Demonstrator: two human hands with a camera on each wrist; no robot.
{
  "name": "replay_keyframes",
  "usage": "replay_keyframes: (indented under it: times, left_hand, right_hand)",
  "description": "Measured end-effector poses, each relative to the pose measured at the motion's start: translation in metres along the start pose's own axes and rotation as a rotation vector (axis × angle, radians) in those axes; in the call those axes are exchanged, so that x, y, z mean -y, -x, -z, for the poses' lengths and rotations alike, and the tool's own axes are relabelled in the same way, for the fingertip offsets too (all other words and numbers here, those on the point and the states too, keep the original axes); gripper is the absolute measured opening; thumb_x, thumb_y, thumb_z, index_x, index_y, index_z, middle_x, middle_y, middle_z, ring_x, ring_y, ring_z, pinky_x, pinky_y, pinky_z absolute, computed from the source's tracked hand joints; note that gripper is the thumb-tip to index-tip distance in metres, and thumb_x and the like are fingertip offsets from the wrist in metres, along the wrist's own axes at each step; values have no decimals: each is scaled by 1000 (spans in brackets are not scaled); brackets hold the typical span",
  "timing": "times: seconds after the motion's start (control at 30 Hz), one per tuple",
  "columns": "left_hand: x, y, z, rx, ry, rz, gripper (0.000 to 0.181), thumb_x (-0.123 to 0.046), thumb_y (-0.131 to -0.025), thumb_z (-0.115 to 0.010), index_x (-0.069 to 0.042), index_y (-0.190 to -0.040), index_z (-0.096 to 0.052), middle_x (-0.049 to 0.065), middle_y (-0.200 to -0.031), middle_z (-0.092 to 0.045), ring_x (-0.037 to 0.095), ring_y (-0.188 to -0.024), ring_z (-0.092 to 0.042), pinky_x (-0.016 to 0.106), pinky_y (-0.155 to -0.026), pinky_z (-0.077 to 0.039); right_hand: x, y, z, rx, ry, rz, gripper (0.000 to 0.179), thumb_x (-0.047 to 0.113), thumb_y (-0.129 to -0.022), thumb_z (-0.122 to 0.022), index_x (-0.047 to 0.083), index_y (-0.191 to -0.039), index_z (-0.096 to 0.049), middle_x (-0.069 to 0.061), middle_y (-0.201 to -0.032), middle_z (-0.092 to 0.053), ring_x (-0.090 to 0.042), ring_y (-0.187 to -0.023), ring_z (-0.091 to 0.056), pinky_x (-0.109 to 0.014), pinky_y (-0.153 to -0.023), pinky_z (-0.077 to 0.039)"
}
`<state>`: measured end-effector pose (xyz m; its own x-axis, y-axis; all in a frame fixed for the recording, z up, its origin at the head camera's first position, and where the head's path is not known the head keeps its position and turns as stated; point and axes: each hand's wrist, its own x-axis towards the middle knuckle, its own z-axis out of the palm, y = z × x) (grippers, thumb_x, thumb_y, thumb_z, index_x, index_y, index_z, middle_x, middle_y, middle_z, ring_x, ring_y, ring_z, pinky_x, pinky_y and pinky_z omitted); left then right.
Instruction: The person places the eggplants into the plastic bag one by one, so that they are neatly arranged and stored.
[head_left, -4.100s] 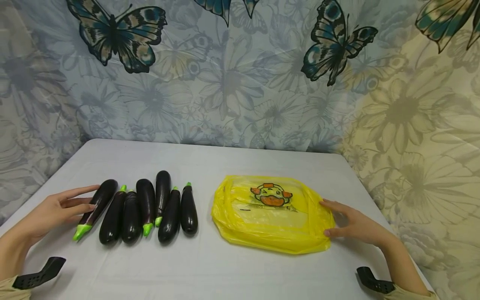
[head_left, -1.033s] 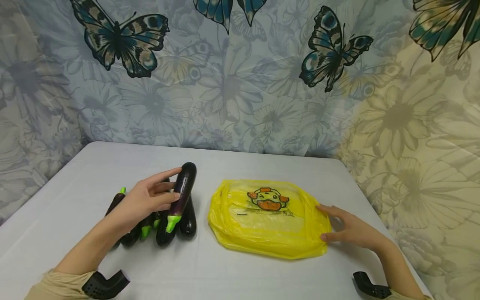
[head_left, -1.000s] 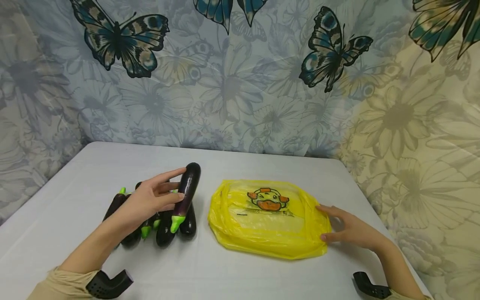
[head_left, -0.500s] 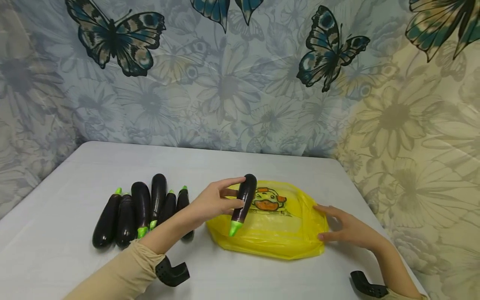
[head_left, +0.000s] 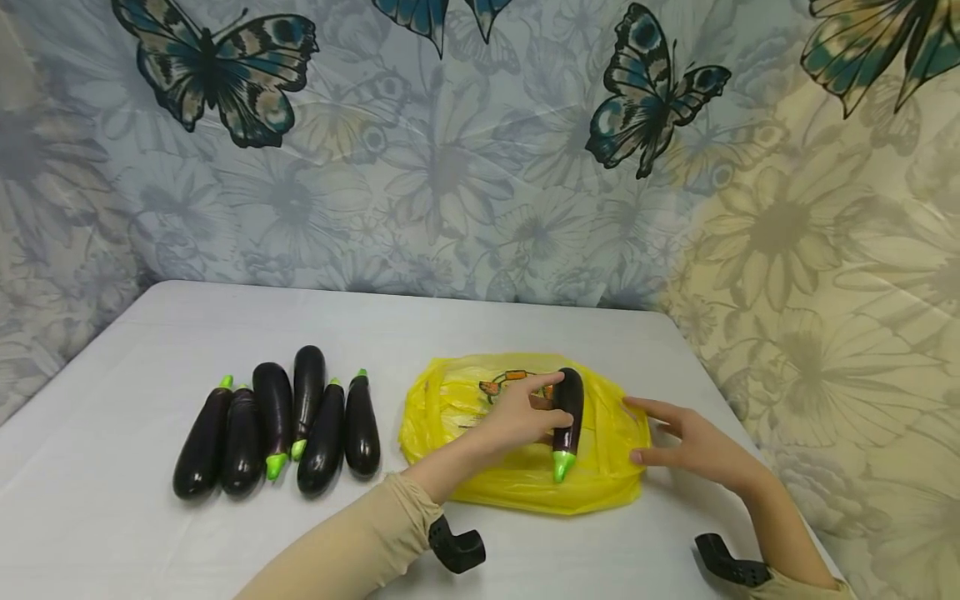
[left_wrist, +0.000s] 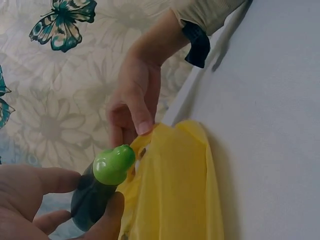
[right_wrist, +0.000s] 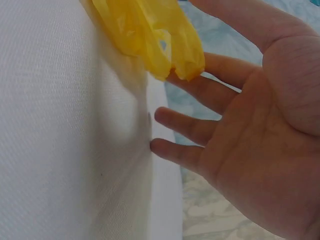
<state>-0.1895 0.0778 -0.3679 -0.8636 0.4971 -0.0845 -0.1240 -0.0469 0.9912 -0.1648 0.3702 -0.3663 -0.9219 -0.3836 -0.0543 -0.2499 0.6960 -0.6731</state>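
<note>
My left hand (head_left: 525, 408) pinches a dark, glossy eggplant (head_left: 568, 408) between thumb and fingers, over the right part of a yellow plastic bag (head_left: 465, 475). Its bright green stem end (left_wrist: 114, 165) points toward me. The bag lies flat and bears a cartoon duck print, partly covered by the left hand. At the bag's right edge, by its opening, is my right hand (head_left: 705, 442), thumb and forefinger spread and touching the plastic. In the right wrist view the fingers (right_wrist: 190, 127) are extended, with the bag's edge (right_wrist: 185, 65) against the upper ones.
Several more eggplants (head_left: 198, 446) lie side by side on the left of the white table (head_left: 225, 542), some with stems toward me and some away. A butterfly-and-flower patterned cloth (head_left: 450, 208) stands behind the table. Each wrist carries a black mount (head_left: 457, 546).
My left hand has picked up the leftmost eggplant and carried it rightward, past the others, to above the right part of the bag. The right hand stays at the bag's edge.
</note>
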Motion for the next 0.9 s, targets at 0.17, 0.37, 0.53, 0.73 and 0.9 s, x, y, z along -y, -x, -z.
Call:
replay_keyframes:
  times: [0.17,0.37,0.53,0.73,0.9]
  left_hand:
    - [8,-11,-17,-37,18,-19,63,1,-88,-71,-10,-146,-48,14,-106,-67,22,-83,-69,37,-68,-59]
    - [17,-20,-29,-77,22,-4,61,-1,-88,-72,-11,-144,-51,12,-101,-67,22,-78,-70,35,-67,-59]
    - [21,-25,-35,-112,19,-3,60,-5,-87,-74,-12,-143,-53,11,-100,-68,21,-74,-70,35,-68,-59]
    - [25,-29,-40,-127,-57,-56,58,-7,-86,-77,-9,-141,-55,9,-93,-69,17,-72,-69,33,-68,-58]
    - [30,-28,-40,-117,-36,-72,55,-8,-89,-75,-9,-140,-56,10,-97,-69,18,-78,-69,34,-70,-58]
  right_hand:
    - [1,1,0,5,-18,-8,72,31,-86,-78,5,-146,-47,-15,-147,-45,-44,-134,-36,-65,-102,-33]
    - [1,0,1,17,-48,-21,71,30,-87,-77,4,-146,-46,-14,-147,-45,-44,-133,-39,-62,-102,-35]
    - [2,-1,2,21,-70,-6,68,27,-89,-75,2,-145,-46,-15,-147,-45,-43,-133,-40,-57,-102,-38]
    - [3,0,2,37,-87,-37,67,27,-90,-74,4,-146,-45,-16,-148,-43,-46,-131,-41,-61,-102,-35]
    - [3,0,2,45,-82,-50,67,27,-90,-74,4,-146,-46,-17,-148,-43,-46,-131,-41,-63,-103,-34]
